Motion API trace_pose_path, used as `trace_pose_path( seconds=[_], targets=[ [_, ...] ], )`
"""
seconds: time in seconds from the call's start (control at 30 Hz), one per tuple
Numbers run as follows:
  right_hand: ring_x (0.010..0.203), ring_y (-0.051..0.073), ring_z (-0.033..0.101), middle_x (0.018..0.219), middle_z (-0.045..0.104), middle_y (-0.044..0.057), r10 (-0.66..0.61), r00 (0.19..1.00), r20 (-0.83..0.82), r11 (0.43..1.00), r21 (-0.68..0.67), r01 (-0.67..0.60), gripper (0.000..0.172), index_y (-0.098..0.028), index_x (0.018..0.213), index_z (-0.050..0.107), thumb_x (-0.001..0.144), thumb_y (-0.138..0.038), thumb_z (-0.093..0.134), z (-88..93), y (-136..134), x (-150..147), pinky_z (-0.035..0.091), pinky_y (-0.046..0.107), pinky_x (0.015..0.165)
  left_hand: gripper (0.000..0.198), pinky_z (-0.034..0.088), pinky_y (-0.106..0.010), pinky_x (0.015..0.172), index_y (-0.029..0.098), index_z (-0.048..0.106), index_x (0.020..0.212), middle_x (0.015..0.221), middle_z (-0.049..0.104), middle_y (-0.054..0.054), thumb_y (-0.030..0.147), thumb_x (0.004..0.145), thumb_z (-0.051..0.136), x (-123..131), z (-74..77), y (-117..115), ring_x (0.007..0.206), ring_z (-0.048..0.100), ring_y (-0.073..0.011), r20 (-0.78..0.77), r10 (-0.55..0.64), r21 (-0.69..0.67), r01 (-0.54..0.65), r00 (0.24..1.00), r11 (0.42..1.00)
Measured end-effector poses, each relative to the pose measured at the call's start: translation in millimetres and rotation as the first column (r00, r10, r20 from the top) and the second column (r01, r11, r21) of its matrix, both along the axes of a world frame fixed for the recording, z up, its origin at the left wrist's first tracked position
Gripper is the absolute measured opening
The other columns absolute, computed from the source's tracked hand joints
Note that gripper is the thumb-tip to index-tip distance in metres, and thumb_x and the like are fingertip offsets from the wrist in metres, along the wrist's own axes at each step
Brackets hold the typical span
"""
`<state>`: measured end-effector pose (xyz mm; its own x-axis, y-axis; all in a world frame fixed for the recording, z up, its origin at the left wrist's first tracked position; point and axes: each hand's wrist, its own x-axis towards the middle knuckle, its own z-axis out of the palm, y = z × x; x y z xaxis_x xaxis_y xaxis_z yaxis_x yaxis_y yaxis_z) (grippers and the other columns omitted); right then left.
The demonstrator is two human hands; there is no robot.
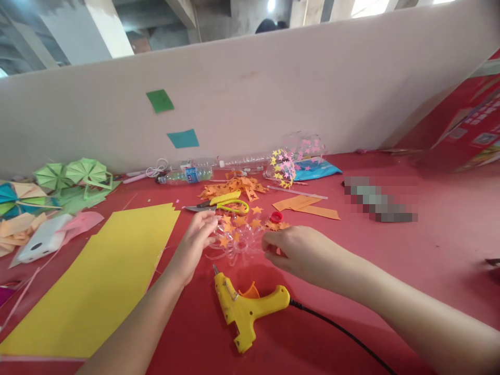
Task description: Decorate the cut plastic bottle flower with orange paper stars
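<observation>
While the left hand (197,234) is bending its fingers loosely around the left rim of a clear plastic flower (242,245), the right hand (299,247) is curling nearly closed just beside the other rim. The flower is lying near the middle of the bench (441,291), with orange stars (257,210) scattered on and behind it; the left hand is probably steadying so light a piece. The glue gun (250,311) is lying on its side toward the near edge, perhaps for easy reach, its cord (336,323) running off to the right. Scissors (198,208) and orange scraps (238,186) are sitting toward the far edge, seemingly to leave working room, and yellow paper (101,271) is covering much of the left side.

The right fingertips are hiding underneath, so whether they are gripping anything cannot be told; nor is the left hand clearly showing a pinch. Blurred squares are masking a grey object (378,200) toward the right edge, and the frame is cutting off a red box (464,125) at the far right corner.
</observation>
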<state>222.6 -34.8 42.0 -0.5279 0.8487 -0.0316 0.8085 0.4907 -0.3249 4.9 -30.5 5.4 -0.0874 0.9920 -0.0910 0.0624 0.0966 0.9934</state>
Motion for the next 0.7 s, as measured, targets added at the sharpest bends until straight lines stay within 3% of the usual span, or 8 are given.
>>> trace_pose_path(
  seconds=[0.2, 0.53, 0.7],
  targets=[
    [0.048, 0.008, 0.030, 0.055, 0.045, -0.005, 0.003, 0.998, -0.066, 1.000, 0.001, -0.003, 0.019, -0.019, 0.066, 0.050, 0.084, -0.015, 0.050, -12.2, 0.4, -10.8, 0.018, 0.023, 0.048, 0.032, 0.043, -0.034, 0.090, 0.023, 0.053, 0.103, 0.120, 0.056, -0.006, 0.042, 0.079, 0.061, -0.5, -5.0, 5.3, 0.116, 0.051, -0.0225, 0.078, 0.011, 0.092, -0.018, 0.997, 0.996],
    [0.052, 0.009, 0.045, 0.061, 0.056, -0.002, 0.000, 0.994, -0.112, 1.000, -0.013, -0.002, 0.012, -0.019, 0.073, 0.056, 0.081, -0.012, 0.051, -10.0, -2.8, -9.8, 0.022, 0.022, 0.049, 0.029, 0.038, -0.040, 0.101, 0.022, 0.056, 0.101, 0.123, 0.055, -0.008, 0.042, 0.082, 0.059, -2.9, -7.1, 7.5, 0.123, 0.048, -0.0247, 0.020, 0.019, 0.152, -0.022, 1.000, 0.988],
    [0.053, 0.012, 0.052, 0.064, 0.063, 0.000, -0.021, 0.998, -0.056, 0.996, 0.080, 0.026, 0.005, -0.019, 0.082, 0.061, 0.082, -0.020, 0.056, 0.8, -8.0, -3.3, 0.024, 0.022, 0.048, 0.025, 0.037, -0.039, 0.104, 0.022, 0.056, 0.102, 0.119, 0.058, -0.007, 0.038, 0.083, 0.059, -5.9, 2.0, 1.1, 0.122, 0.050, -0.0231, -0.109, 0.162, 0.362, -0.113, 0.981, 0.925]
  ],
)
